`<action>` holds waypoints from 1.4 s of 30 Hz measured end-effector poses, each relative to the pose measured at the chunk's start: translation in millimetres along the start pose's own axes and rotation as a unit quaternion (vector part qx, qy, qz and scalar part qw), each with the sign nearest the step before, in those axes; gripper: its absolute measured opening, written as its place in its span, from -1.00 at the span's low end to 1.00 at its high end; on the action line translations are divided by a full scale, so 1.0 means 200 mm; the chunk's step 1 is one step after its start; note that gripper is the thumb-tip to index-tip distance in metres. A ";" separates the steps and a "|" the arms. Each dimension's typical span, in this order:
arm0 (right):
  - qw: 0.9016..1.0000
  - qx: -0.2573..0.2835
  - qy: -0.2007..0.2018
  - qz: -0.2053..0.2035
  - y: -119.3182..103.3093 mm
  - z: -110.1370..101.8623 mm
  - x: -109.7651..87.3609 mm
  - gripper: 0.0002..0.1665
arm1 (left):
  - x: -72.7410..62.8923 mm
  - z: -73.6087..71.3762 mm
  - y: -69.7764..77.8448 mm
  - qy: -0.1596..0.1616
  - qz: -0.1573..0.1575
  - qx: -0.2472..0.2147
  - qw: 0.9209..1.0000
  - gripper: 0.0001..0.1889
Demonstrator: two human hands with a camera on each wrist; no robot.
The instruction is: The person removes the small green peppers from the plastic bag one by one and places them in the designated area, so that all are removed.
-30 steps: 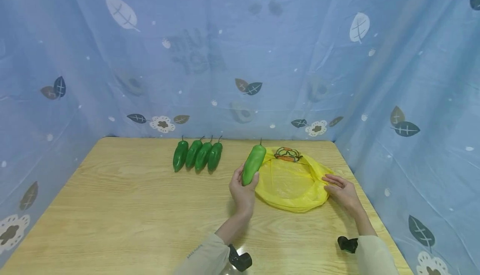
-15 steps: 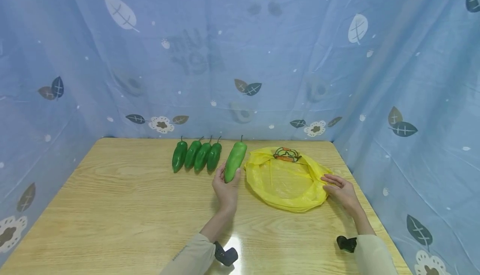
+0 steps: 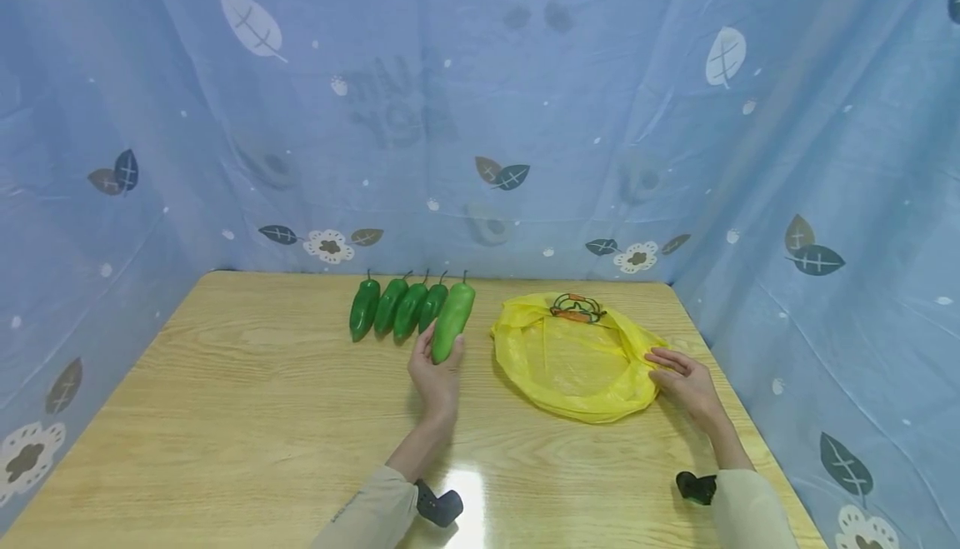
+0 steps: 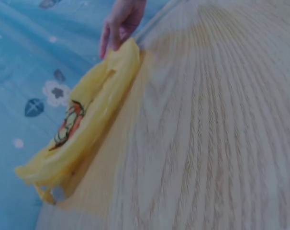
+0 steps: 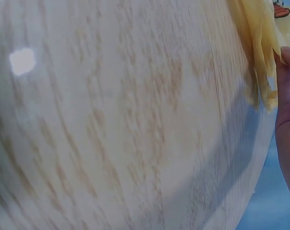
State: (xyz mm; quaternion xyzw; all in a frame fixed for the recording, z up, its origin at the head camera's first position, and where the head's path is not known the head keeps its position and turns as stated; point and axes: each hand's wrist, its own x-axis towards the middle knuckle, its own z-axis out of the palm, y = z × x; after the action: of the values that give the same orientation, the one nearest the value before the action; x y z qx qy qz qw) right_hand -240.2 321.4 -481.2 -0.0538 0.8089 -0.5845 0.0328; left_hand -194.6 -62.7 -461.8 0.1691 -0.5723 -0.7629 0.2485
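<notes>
A light green pepper (image 3: 454, 320), stem pointing away, is gripped in my left hand (image 3: 435, 382). It is just right of several dark green peppers (image 3: 408, 312) lying in a row at the back of the table, and overlaps the rightmost one in the head view. On the right lies a yellow plastic bag (image 3: 517, 378), its round mouth spread wide and its handles toward the back. My right hand (image 3: 686, 384) pinches the bag's right edge between thumb and fingers; the right wrist view shows the thumb against the folded plastic (image 5: 262, 33). The left hand is out of the left wrist view.
The wooden table (image 3: 247, 416) has a blue patterned curtain (image 3: 420, 116) at its back and sides. An orange and dark line print (image 3: 576, 308) marks the back of the bag. Black wrist cameras (image 3: 438, 506) sit on both forearms.
My left hand has moved left with the light green pepper, from over the bag's left edge to the row of dark peppers. The right hand stays at the bag's edge.
</notes>
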 end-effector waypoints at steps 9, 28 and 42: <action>1.000 0.009 -0.007 -0.011 0.02 0.00 0.02 -0.32 | 0.05 -0.07 0.01 0.012 0.000 0.013 1.000 -0.48; 0.998 0.044 -0.017 -0.040 0.04 0.01 0.02 -0.34 | 0.26 -0.30 0.12 0.080 -0.001 0.034 0.996 -0.47; 0.999 0.038 -0.015 -0.024 0.05 0.02 0.03 -0.35 | 0.33 -0.43 0.12 0.105 -0.019 0.044 0.993 -0.46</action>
State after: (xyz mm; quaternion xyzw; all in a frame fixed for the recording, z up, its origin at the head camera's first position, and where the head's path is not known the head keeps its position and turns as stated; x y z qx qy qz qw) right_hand -246.3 320.1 -490.9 -0.0803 0.7840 -0.6147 0.0327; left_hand -196.6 -173.6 -462.8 0.2697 -0.5728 -0.7198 0.2847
